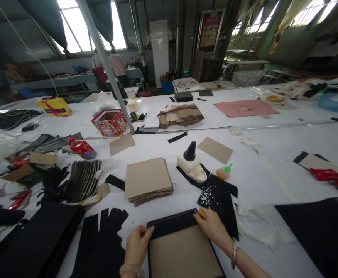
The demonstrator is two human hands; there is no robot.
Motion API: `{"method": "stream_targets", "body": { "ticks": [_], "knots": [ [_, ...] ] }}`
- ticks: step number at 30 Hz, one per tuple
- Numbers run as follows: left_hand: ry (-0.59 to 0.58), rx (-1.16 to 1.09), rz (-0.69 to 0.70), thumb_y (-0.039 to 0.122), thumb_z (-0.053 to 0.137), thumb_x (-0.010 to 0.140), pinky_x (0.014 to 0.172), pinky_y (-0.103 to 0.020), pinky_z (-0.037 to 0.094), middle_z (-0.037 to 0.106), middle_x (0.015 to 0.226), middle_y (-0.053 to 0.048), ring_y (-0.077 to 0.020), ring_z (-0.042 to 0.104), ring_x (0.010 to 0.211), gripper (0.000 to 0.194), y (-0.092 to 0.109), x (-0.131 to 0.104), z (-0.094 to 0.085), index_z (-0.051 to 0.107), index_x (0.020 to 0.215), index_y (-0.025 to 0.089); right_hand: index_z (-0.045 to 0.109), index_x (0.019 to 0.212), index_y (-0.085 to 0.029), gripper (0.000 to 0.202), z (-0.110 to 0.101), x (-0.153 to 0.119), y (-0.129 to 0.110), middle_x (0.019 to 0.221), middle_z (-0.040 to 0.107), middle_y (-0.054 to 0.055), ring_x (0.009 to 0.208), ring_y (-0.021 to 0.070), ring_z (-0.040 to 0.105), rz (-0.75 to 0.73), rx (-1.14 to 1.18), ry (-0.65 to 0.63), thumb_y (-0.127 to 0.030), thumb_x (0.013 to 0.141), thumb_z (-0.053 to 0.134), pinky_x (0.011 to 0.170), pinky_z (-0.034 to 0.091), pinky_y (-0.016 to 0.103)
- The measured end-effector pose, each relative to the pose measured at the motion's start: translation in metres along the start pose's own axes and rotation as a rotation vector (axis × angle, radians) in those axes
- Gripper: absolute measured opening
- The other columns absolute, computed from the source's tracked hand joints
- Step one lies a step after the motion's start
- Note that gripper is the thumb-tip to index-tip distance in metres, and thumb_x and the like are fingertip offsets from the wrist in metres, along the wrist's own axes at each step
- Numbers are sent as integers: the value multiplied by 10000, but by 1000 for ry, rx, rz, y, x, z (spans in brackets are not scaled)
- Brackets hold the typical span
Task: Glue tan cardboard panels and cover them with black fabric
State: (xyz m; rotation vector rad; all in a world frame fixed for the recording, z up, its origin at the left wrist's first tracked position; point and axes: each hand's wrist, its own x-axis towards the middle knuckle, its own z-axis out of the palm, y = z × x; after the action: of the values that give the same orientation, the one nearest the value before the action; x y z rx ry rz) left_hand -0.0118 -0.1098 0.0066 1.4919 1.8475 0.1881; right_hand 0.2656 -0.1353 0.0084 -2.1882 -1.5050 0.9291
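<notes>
In front of me lies a tan board (183, 253) with black edging along its sides. A black strip (173, 224) runs across its far edge. My left hand (137, 245) pinches the strip's left end between thumb and forefinger. At the other end, my right hand (213, 227) is closed on the strip's right corner, with a small yellow tool (201, 214) tucked in its fingers; its kind is hidden. Just beyond the board is a stack of tan boards (148, 177). Black cut pieces (101, 239) lie to the left of my left hand.
A cream glue container with a black cone (190, 160) stands on black scraps (219, 197) speckled white. Beside it is a small orange bottle with a green tip (223, 172). Black sheets lie left (38, 235) and right (319, 231). A metal post (108, 65) rises beyond the red patterned box (110, 122).
</notes>
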Motion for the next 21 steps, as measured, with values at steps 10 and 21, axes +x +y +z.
{"method": "stream_targets", "body": {
  "ticks": [10,21],
  "knots": [
    [-19,-54,16,503,446,795,627,-308,335,525,561,17,-185,514,627,355,-6,5,4,501,588,221,399,597,-236,241,6,-2,1,612,592,9,586,164,522,-9,-52,28,-314,820,446,558,281,264],
    [185,-330,-5,317,561,758,565,-239,339,474,557,61,-116,470,573,159,-8,-8,19,475,673,214,518,609,-263,286,19,14,50,577,640,19,584,222,610,-70,-95,21,-487,786,495,532,396,282]
  ]
}}
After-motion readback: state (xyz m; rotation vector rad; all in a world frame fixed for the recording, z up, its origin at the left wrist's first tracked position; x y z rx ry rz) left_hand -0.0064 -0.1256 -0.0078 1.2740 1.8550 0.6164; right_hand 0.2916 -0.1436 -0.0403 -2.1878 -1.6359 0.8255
